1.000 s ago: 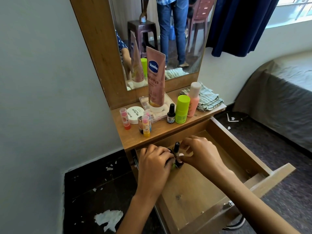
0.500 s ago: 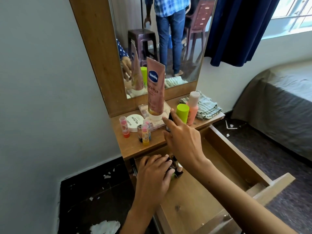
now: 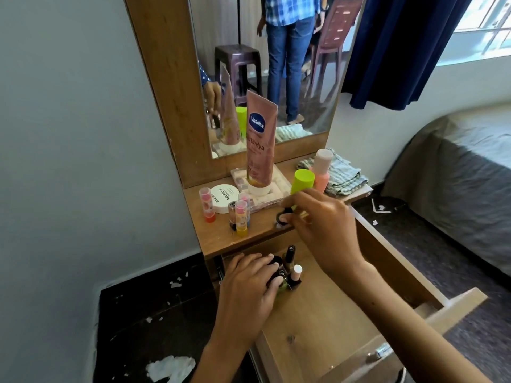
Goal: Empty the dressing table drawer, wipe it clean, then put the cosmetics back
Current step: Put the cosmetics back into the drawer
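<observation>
A pulled-out wooden drawer (image 3: 326, 322) sits below the dressing table top (image 3: 221, 236), where cosmetics wait to go back. Tallest on that top, the pink lotion tube (image 3: 260, 145) stands cap-down, long axis vertical; it looks soft and light, best gripped around its middle. The right hand (image 3: 323, 225), above the drawer's back edge, pinches a small dark-capped bottle (image 3: 284, 215) at the tabletop's front, fingers curled, bottle blurred. The left hand (image 3: 246, 286) rests half-closed over upright nail polish bottles (image 3: 293, 272) clustered in the drawer's back-left corner, caps pointing up. These are probably glass: small, stiff, smooth, breakable, easily toppled, safest taken by the cap.
</observation>
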### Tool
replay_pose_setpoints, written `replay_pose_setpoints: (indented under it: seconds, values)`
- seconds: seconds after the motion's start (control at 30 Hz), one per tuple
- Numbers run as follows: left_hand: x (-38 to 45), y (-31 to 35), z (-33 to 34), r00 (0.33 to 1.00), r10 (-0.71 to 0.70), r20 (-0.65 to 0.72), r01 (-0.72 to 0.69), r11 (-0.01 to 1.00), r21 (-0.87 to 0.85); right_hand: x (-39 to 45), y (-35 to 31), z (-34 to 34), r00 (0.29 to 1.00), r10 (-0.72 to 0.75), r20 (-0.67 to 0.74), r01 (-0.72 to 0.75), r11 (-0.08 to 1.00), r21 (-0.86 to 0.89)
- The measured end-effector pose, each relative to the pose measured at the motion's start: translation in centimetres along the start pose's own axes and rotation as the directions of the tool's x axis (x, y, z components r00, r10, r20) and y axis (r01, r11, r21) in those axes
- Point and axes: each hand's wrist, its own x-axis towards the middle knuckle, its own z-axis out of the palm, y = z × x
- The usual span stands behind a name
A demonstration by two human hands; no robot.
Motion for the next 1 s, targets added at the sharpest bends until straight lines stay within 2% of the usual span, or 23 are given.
replay_pose_setpoints:
  seconds: [0.13,0.27,0.43,0.57,1.0]
  values:
    - [-0.1,-0.1,-0.5,1.000,-0.001,-0.017,0.000,1.000,-0.024,-1.2,1.7,-2.7,0.991,0.113,0.075,-0.120,0.987,0.106]
    - [0.0,0.1,-0.8,1.000,-0.021,-0.014,0.020,0.999,-0.036,-2.8,3.5,-3.7,0.972,0.195,0.132,-0.203,0.978,0.049]
    - [-0.1,0.3,-1.0,0.999,-0.043,0.004,0.043,0.998,-0.050,-4.3,5.3,-0.5,0.916,0.295,0.272,-0.295,0.954,-0.043]
    - [-0.4,0.4,-1.2,0.998,-0.055,0.002,0.055,0.997,-0.053,-4.9,6.4,2.1,0.887,0.315,0.338,-0.308,0.948,-0.075]
    - [-0.4,0.5,-1.3,0.998,-0.065,-0.009,0.064,0.996,-0.063,-5.6,6.7,3.8,0.883,0.309,0.353,-0.297,0.951,-0.089]
